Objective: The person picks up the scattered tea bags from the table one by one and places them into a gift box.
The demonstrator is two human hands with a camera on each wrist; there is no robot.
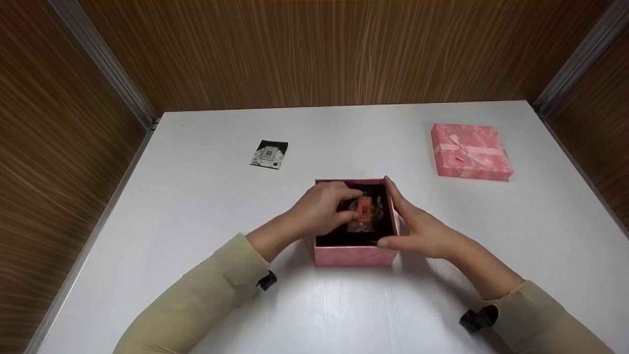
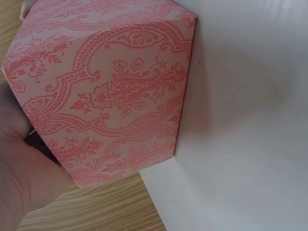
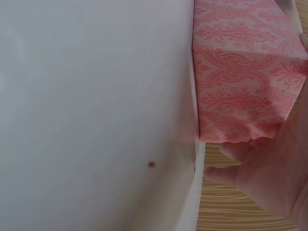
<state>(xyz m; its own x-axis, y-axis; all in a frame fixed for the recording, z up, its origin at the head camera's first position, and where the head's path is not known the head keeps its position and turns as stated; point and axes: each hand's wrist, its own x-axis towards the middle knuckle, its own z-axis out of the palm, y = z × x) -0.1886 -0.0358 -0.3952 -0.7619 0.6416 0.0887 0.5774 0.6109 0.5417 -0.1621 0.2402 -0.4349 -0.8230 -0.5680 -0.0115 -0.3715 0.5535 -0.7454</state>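
A pink patterned gift box stands lidless on the table, its inside dark. My left hand reaches in over the left rim and pinches a small clear packet with an orange label between thumb and fingers. Along the right wall, my right hand holds the box, thumb on the front right corner and fingers toward the back corner. Both wrist views show the box's damask-patterned outer walls; the packet is hidden there. Part of my right hand shows beside the box wall.
The pink lid with a ribbon bow lies at the back right of the white table. A small black and white printed packet lies behind the box to the left. Wood-grain panels enclose the back and sides.
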